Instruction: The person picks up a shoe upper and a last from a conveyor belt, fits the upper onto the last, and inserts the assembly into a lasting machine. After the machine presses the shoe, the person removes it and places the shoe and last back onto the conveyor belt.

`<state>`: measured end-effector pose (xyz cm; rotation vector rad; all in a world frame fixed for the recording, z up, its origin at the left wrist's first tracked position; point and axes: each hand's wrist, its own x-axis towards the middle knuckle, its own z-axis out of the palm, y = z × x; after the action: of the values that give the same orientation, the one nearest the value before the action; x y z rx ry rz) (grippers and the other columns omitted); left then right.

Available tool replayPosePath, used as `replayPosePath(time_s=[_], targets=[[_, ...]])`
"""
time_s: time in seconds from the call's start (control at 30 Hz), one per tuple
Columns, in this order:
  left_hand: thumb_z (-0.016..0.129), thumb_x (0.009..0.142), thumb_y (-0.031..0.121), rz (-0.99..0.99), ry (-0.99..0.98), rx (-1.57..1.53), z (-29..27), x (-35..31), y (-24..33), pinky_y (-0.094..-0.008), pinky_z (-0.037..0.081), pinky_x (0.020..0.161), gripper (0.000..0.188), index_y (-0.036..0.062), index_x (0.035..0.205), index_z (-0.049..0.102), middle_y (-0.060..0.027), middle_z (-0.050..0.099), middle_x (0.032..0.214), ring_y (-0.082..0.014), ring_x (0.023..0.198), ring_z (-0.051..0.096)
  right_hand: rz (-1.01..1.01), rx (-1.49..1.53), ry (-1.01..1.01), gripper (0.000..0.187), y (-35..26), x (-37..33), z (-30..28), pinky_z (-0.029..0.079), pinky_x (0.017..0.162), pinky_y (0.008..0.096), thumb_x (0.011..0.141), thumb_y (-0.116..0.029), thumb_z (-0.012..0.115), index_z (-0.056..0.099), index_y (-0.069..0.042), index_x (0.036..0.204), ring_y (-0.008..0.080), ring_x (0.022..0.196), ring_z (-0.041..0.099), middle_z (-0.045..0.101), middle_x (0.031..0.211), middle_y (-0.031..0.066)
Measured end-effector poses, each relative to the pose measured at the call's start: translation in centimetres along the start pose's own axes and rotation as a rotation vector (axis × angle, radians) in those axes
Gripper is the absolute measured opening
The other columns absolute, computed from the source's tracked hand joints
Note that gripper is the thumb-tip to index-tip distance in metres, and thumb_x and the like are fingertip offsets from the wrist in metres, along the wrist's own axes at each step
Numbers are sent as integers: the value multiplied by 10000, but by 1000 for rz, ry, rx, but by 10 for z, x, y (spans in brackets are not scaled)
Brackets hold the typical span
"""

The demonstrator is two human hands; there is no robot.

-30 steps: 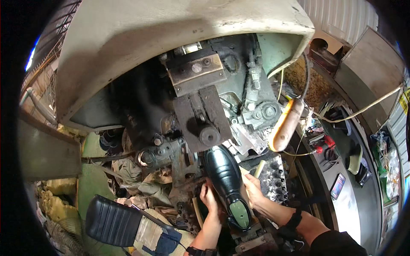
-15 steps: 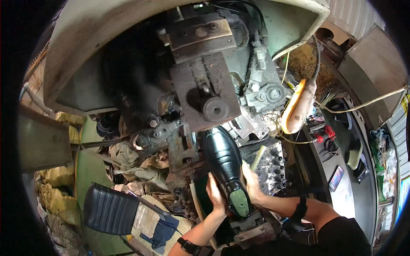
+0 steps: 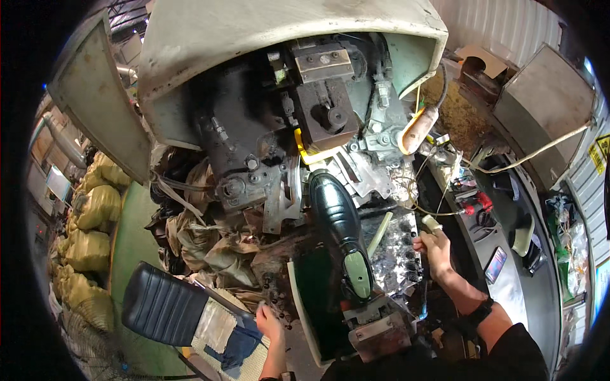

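Observation:
A glossy black shoe upper (image 3: 335, 206) stretched over a green shoe last (image 3: 359, 274) stands in the machine, its toe by the metal plates and its heel end toward me. Neither hand touches it. My left hand (image 3: 271, 325) is off to its left, beside the chair, fingers drawn together; what they hold, if anything, is hidden. To the right, my right hand (image 3: 436, 251) is at the edge of a metal panel with dark knobs (image 3: 413, 255), fingers curled. A pale, short cylinder (image 3: 431, 223) shows at its fingertips; I cannot make out what it is.
The machine head (image 3: 325, 111) hangs above the toe, with a yellow bracket (image 3: 311, 154) below it. A lamp (image 3: 417, 131) hangs at the right. A phone (image 3: 495, 264) lies on the right-hand bench. A black padded chair (image 3: 162, 305) stands at the left, near yellow sacks (image 3: 89, 251).
Both hands have let go of the shoe and moved apart, left hand leftward and right hand to the panel edge. The shoe stays in the machine. The view has shifted, showing more at the left.

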<state>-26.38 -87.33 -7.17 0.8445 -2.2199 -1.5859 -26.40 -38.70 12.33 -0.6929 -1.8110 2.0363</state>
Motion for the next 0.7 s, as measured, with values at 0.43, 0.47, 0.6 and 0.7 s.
replayPosePath(time_s=[0.43,0.47,0.6,0.7], targets=[[628,847,61,14,-254,493,-2,-52,-5,-341,521,762,267,-61,1078,685,-176,723,997,-250,874,693,-178,-159,-21,302,12,-32,21,531,634,239,967,-101,616,615,46,1231,81,691,635,693,804,48],[626,873,67,125,-243,300,1,-51,8,-336,520,793,263,-57,1098,679,-174,714,1031,-243,910,686,-187,-155,-12,302,12,-34,22,531,634,239,967,-101,616,615,46,1231,81,691,635,693,804,48],[586,958,55,363,-564,-140,37,-85,182,-311,501,931,256,-60,1179,642,-143,679,1143,-208,1055,651,-168,-87,69,331,17,-33,4,548,674,266,975,-124,612,608,44,1261,108,775,662,702,878,82],[593,939,28,462,-648,-342,56,-116,246,-346,439,1031,382,-59,1308,547,-153,589,1304,-230,1216,560,-248,-263,120,313,6,-57,-3,553,755,323,976,-126,607,625,7,1259,147,829,664,718,940,101]])
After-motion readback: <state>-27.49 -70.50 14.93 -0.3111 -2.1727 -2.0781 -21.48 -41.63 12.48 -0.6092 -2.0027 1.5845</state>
